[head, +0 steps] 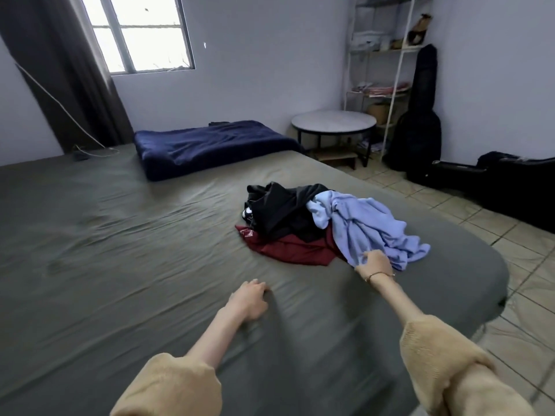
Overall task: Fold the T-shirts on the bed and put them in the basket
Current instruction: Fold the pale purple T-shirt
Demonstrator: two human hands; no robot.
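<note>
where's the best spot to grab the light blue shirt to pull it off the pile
Judging by how it lies, grip the near edge of the light blue shirt, where the right hand already pinches it. It drapes over the right side of the black shirt and the dark red shirt, so pulling toward the near right should free it without dragging them.

No text, label or number can be read anywhere; the dark red T-shirt [288, 249], lying under the black garment [279, 210], bears a pale print too blurred to make out.
</note>
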